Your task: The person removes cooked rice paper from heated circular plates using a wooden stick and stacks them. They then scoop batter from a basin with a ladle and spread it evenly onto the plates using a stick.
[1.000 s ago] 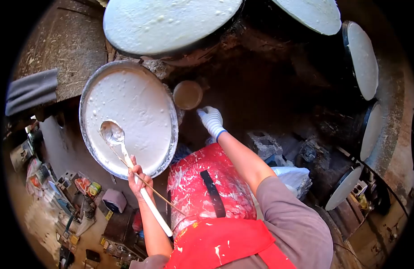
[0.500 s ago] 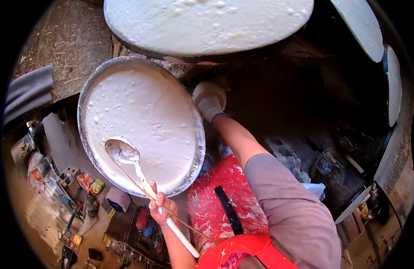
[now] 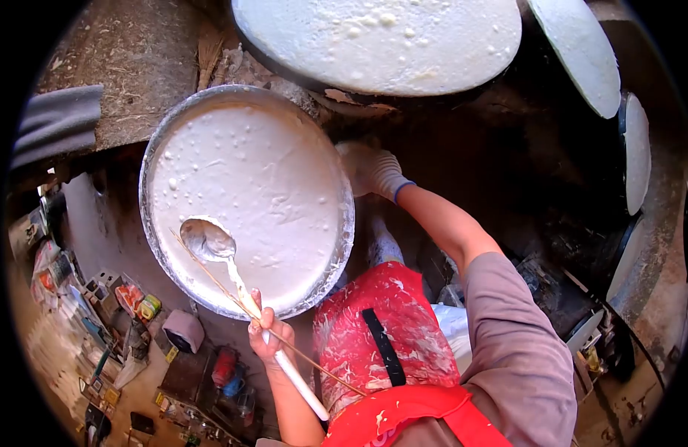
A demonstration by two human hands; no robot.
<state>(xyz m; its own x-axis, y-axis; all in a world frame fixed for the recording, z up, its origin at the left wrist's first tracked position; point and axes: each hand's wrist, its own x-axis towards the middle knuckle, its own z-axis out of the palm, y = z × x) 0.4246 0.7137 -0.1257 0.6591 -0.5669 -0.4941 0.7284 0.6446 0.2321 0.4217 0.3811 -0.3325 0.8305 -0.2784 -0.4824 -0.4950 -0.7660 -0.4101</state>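
Observation:
My bare left hand [image 3: 272,335] is closed around the white handle of a ladle [image 3: 213,238] and a thin wooden stick [image 3: 333,378]. The ladle's bowl rests at the surface of thick white batter-like liquid [image 3: 247,171] in a large round metal basin [image 3: 152,249]. Across the bowl's left edge lies the stick's far end. My right hand [image 3: 375,171], in a pale knitted glove with a blue cuff edge, is at the basin's right rim. Its fingers are dark and blurred, so whether they grip the rim cannot be made out.
Behind the basin lies a wide round pan [image 3: 389,45] covered with bubbly white liquid. Pale round lids or pans [image 3: 579,56] stand tilted at right. A worn board [image 3: 124,67] and grey sheet [image 3: 57,123] are at upper left. Clutter and a dark cabinet [image 3: 187,380] fill the lower left.
The view has shifted. My gloved right hand has moved to the right in the picture, and its arm is farther out. The left hand keeps its hold on the ladle and stick.

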